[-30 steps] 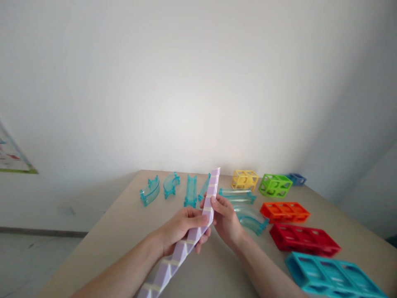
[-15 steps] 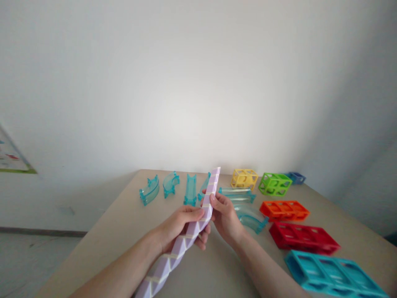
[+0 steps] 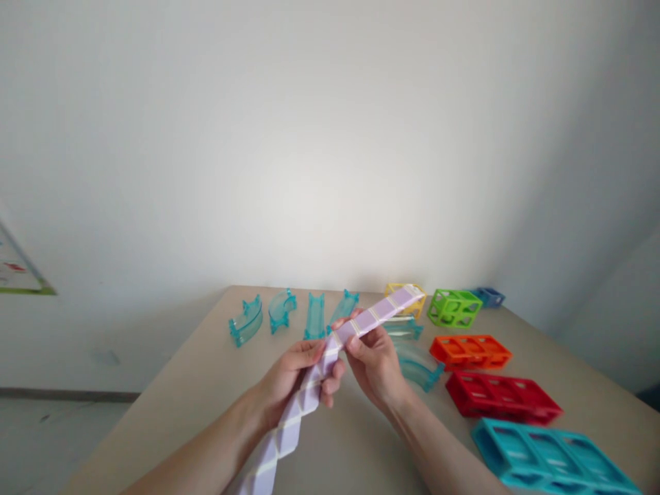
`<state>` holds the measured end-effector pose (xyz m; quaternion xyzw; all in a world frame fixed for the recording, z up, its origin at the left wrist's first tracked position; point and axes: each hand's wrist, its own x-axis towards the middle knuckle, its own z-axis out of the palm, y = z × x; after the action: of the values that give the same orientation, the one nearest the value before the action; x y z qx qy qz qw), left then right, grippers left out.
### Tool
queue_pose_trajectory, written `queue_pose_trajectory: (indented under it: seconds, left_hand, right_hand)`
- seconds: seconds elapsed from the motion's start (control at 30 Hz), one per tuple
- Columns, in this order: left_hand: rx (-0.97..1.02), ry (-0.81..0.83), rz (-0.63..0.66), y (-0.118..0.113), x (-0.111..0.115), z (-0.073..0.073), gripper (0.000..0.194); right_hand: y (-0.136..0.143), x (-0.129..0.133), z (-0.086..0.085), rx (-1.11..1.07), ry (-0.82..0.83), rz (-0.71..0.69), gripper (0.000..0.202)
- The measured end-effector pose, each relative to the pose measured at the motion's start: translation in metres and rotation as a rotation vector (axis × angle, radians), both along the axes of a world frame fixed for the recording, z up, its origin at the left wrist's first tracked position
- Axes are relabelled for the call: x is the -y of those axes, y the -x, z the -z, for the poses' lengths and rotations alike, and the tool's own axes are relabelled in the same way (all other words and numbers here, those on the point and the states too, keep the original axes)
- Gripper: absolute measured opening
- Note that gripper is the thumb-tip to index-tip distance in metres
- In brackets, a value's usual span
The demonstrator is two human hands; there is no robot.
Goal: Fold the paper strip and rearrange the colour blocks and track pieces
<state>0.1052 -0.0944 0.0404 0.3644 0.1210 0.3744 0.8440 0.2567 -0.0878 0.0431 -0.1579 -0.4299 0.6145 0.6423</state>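
A long segmented strip (image 3: pixel 309 395) in lilac with pale edges runs from the bottom of the view up between my hands. My left hand (image 3: pixel 299 371) is wrapped round its middle, thumb on top. Just above, my right hand (image 3: pixel 374 354) pinches the strip between thumb and fingers. Past the right hand, the far section points up to the right and covers part of a yellow block frame (image 3: pixel 394 289). The strip bends between the two hands, and its near end leaves the picture.
Translucent blue track pieces (image 3: pixel 315 316) lie along the table's (image 3: pixel 206 364) back. Rightward are green (image 3: pixel 454 308), dark blue (image 3: pixel 491 297), orange (image 3: pixel 471 352), red (image 3: pixel 502 397) and turquoise (image 3: pixel 551 454) block frames. A wall (image 3: pixel 309 137) stands behind.
The strip's far section has swung to the right and now makes an angle with the near part. My right hand has turned with it; my left hand has shifted slightly left, still holding.
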Motion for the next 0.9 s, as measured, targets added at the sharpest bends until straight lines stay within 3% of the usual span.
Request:
queue_pose_trajectory:
  seconds: [0.23, 0.43, 0.63, 0.9]
  left_hand:
    - [0.095, 0.080, 0.116, 0.003, 0.004, -0.010, 0.028]
    - [0.120, 0.079, 0.105, 0.002, 0.007, -0.014, 0.032]
    - [0.058, 0.068, 0.153, 0.001, 0.007, -0.015, 0.030]
    - [-0.011, 0.166, 0.337, -0.006, 0.013, -0.008, 0.044]
  right_hand:
    - [0.001, 0.002, -0.001, 0.031, -0.048, 0.101, 0.024]
    - [0.001, 0.002, -0.001, 0.021, -0.067, 0.125, 0.021]
    - [-0.003, 0.001, -0.002, 0.022, -0.041, 0.035, 0.027]
    - [0.000, 0.009, -0.004, 0.068, 0.093, -0.227, 0.042]
